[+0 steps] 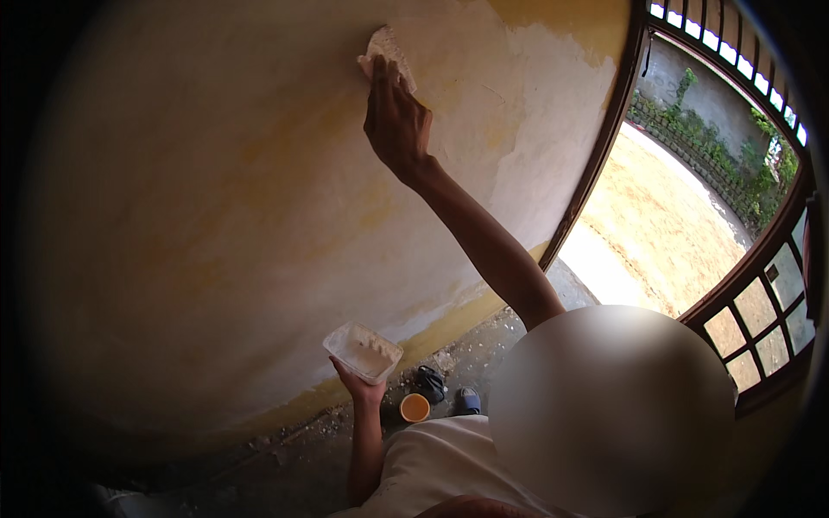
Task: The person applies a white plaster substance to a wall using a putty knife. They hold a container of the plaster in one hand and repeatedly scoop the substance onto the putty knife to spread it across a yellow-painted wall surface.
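High on the wall (216,224), my right hand (399,121) presses a flat, whitish piece (385,53) against the surface. Its edge looks rough and smeared with white paste; whether it is a scraper or a pad I cannot tell. My fingers are closed on its lower end. Lower down, my left hand (363,386) grips a clear plastic tub (350,345) from below, tilted, with some whitish paste inside. The wall is patchy, with yellow paint showing through a white coat.
An orange-filled bucket (414,407) stands on the littered floor (488,350) by dark sandals (430,384) and a blue shoe (467,401). To the right, a doorway frame (596,147) opens onto a bright yard. A gridded window panel (760,319) is beside it. A blurred round patch hides the lower right.
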Motion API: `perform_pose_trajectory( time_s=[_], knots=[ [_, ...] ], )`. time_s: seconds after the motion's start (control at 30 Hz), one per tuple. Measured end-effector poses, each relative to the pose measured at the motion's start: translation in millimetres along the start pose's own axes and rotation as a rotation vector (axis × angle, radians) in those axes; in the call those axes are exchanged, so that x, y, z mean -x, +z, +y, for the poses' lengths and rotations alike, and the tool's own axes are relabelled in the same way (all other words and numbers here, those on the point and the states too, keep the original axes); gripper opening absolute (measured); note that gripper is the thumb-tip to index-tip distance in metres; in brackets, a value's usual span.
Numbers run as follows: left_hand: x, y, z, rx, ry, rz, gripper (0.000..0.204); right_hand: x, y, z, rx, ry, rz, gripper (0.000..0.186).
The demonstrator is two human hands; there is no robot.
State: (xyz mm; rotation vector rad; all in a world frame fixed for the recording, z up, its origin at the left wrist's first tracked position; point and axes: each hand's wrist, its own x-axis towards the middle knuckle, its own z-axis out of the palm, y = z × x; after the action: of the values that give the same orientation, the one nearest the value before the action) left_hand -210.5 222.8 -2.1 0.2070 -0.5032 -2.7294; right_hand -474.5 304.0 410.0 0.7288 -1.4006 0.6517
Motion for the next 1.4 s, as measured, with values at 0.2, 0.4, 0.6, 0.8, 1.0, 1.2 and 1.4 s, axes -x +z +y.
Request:
perform_pose_trajectory(
  time_s=[0.2, 0.4, 0.6, 0.8, 1.0, 1.2, 1.4],
  knots=[
    [18, 10, 13, -0.002, -0.091, 0.075, 0.069, 109, -46, -55, -0.450, -0.149, -0.520, 0.056],
    [61, -9, 39, -0.037, 0.049, 0.098, 0.068, 63, -72, 103, -0.018, 0.610, 0.047, 0.030],
    [71, -29, 42, -0.009, 0.096, 0.061, 0.066, 53, -56, 192, 0.189, 1.167, 0.024, 0.033],
    [52, -12, 38, -0.058, 0.017, 0.105, 0.069, 44, -8, -1, -0.034, 0.398, 0.021, 0.041],
    [20, 13, 11, -0.074, -0.137, 0.079, 0.068, 135, -58, -44, -0.423, -0.131, -0.404, 0.053],
    [34, 12, 10, -0.063, -0.048, 0.050, 0.075, 62, -83, 138, -0.001, 0.735, 0.012, 0.029],
    [35, -16, 13, 0.006, -0.068, 0.078, 0.067, -45, -28, 112, 0.177, 0.662, -0.130, 0.033]
  ],
)
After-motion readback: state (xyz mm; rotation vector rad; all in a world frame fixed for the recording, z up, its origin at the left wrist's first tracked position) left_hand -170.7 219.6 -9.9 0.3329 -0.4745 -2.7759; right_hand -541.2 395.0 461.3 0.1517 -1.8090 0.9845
